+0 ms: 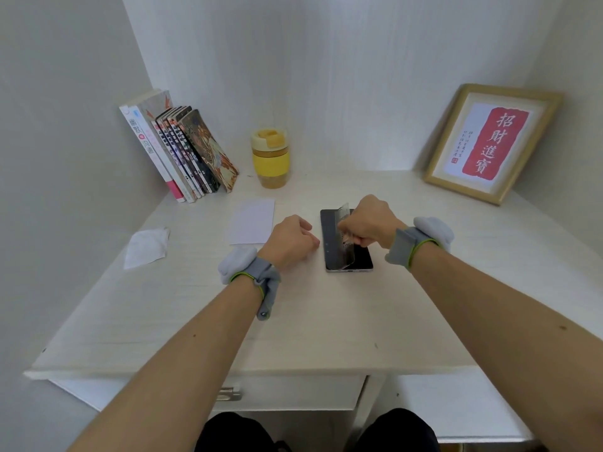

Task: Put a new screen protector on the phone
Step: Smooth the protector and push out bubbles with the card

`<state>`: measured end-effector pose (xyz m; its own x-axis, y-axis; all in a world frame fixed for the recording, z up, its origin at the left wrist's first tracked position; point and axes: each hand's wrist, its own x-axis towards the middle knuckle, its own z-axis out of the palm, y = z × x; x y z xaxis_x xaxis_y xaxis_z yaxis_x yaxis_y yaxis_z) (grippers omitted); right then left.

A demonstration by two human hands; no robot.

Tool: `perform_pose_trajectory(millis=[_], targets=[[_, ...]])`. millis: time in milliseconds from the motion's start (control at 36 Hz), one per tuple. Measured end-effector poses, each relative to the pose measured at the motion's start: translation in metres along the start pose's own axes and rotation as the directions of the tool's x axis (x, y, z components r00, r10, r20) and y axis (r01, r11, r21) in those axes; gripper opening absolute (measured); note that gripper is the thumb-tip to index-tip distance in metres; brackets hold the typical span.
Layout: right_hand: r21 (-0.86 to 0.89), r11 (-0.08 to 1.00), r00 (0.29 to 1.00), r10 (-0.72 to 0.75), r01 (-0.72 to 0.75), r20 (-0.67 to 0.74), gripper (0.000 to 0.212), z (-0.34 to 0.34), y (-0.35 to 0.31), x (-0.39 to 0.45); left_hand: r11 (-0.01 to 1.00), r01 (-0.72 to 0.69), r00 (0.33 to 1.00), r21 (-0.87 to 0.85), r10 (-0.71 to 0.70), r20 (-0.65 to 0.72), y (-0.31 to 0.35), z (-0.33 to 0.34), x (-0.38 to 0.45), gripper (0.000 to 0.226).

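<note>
Black phone (332,252) with silver edge, flat, face up, long axis running away, partly under the right fingers. Clear screen protector (345,238) on it, right edge peeled up, pinched in those fingers.

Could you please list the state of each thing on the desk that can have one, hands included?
Phone: flat on the desk, screen dark.
Protector: part lifted off the phone, tilted up.
Right hand: pinching the protector.
Left hand: curled, resting on the desk beside the phone, holding nothing.
Cup: upright, lid closed.
Books: standing, leaning.
Frame: leaning on the wall.
Wipe: crumpled, flat.
</note>
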<state>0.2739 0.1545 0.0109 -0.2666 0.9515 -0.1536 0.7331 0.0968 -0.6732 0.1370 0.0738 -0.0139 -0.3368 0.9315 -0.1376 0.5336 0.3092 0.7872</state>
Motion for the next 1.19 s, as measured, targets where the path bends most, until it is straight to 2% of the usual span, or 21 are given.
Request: perform_pose_trajectory(millis=[167,611,750,1194], targets=[[0.018,0.999,0.998,-0.041,0.04,0.047,0.013,0.01,-0.009,-0.004,1.0,-0.018,1.0,-0.01,0.018,-0.015,0.0,0.0,0.002,0.035],[-0.018,0.998,0.998,-0.057,0.057,-0.003,0.014,0.011,-0.005,0.0,0.999,-0.02,0.999,-0.03,0.02,-0.025,-0.003,0.001,0.005,0.032],[-0.027,0.997,0.997,-0.067,0.068,0.044,0.015,0.013,-0.009,-0.003,0.999,-0.033,0.999,-0.009,0.033,-0.035,-0.001,0.004,0.005,0.03],[0.036,0.999,0.998,-0.012,0.01,0.054,0.016,0.006,-0.004,-0.008,0.998,-0.063,0.997,-0.02,0.062,-0.042,-0.004,0.003,0.004,0.03]])
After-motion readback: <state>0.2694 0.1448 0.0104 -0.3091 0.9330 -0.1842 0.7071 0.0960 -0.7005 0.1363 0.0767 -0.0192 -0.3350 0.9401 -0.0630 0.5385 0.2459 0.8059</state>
